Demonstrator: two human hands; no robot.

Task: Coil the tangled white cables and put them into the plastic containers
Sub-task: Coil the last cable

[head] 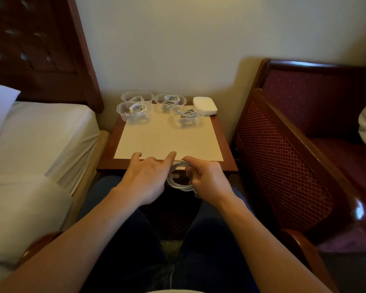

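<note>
A white cable (179,182) is wound into a loop between my two hands at the near edge of the small wooden table (225,144). My right hand (207,178) grips the loop's right side. My left hand (146,176) holds its left side, with the index finger and thumb stretched forward. Several clear plastic containers stand at the back of the table, each holding a coiled white cable: back left (137,97), front left (133,111), back middle (170,99) and front right (186,115).
A cream sheet (167,140) covers most of the tabletop. A stack of white lids (205,105) sits at the back right corner. A bed (36,144) lies to the left, a dark red armchair (294,155) to the right, and my knees are under the table edge.
</note>
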